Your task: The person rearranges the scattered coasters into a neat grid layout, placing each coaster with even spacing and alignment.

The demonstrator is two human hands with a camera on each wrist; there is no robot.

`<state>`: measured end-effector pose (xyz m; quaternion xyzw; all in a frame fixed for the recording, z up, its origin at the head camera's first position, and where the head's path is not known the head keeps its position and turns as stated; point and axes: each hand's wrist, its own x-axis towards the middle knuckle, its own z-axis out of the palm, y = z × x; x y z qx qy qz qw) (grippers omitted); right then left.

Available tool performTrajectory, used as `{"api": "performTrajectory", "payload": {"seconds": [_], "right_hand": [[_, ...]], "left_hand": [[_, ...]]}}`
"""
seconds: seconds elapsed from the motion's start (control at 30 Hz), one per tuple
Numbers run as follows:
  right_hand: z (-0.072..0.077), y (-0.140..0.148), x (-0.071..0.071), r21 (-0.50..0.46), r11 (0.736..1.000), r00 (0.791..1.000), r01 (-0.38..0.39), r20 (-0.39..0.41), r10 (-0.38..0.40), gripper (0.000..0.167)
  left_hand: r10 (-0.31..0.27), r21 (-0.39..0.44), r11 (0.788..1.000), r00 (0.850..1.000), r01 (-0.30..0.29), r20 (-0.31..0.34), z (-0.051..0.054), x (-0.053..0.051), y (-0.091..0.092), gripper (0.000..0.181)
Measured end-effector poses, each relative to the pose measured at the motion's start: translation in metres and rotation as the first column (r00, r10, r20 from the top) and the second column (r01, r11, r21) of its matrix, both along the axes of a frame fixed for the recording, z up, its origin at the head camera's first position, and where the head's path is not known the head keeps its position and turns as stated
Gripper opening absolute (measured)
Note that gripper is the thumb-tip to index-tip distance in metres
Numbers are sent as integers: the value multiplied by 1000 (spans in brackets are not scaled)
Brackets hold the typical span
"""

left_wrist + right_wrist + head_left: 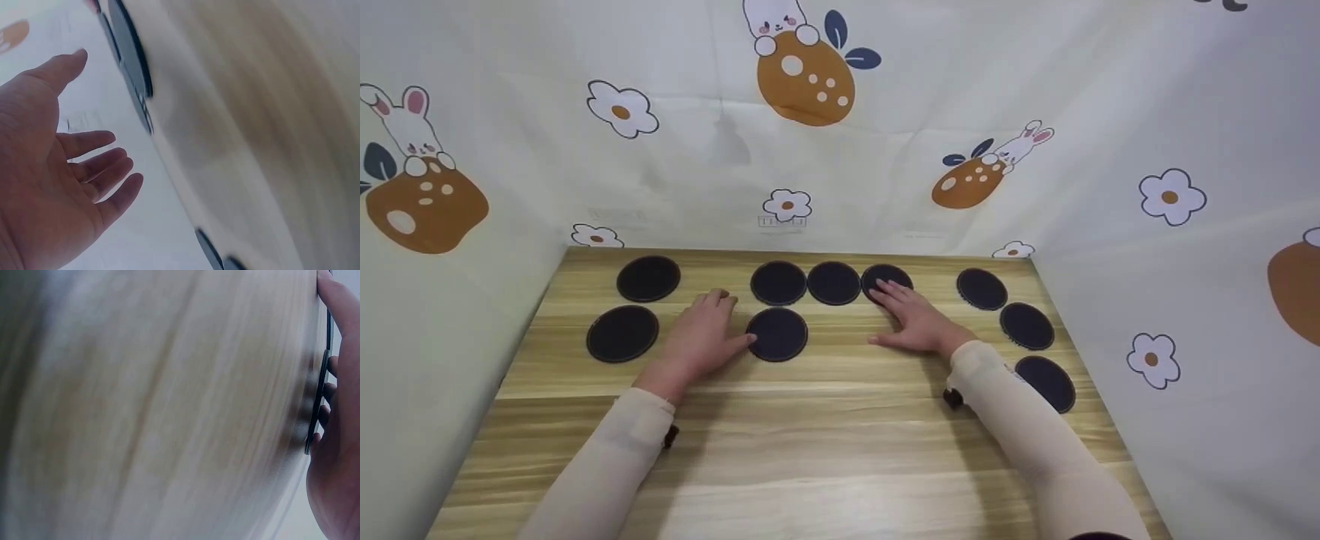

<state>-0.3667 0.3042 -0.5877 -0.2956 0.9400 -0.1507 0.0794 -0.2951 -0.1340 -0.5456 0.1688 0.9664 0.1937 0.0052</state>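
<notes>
Only the left wrist view shows the loosely spread left hand (50,163) palm-side; the right hand (915,316), fingers extended, touches and partly hides a flat, round black disc (888,272) near the wooden tabletop's (810,442) far edge.

Nine black discs (778,283) lie on one wooden tabletop (810,457): from its middle, two toward ten o'clock, four around twelve, three between two and three. One left hand (700,336), one right hand (916,320), two sleeves (604,457), six printed flowers (622,109) and four printed fruits (806,75) show.
</notes>
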Motion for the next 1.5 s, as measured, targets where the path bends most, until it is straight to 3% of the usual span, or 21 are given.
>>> {"api": "performTrajectory", "payload": {"seconds": [0.2,0.4,0.57,0.73,1.07,1.5], "right_hand": [[1,1,1,-1,1000,1000,-3,8,3,104],[1,2,2,12,1000,1000,3,24,-3,104],[1,2,1,3,1000,1000,2,13,-2,104],[0,1,-1,1,1000,1000,-10,-4,10,104],[-1,1,0,-2,1000,1000,-19,-12,19,104],[-3,2,-1,-27,1000,1000,-11,-13,10,104]], "left_hand": [[77,48,996,996,-74,-51,5,3,-40,70],[161,99,983,986,-157,-36,7,7,-75,70],[230,127,966,973,-227,-5,2,8,-101,79],[277,94,956,961,-278,26,-2,10,-122,96],[298,69,949,946,-308,129,-8,16,-152,126],[255,73,960,951,-270,175,-14,20,-158,133]]}}
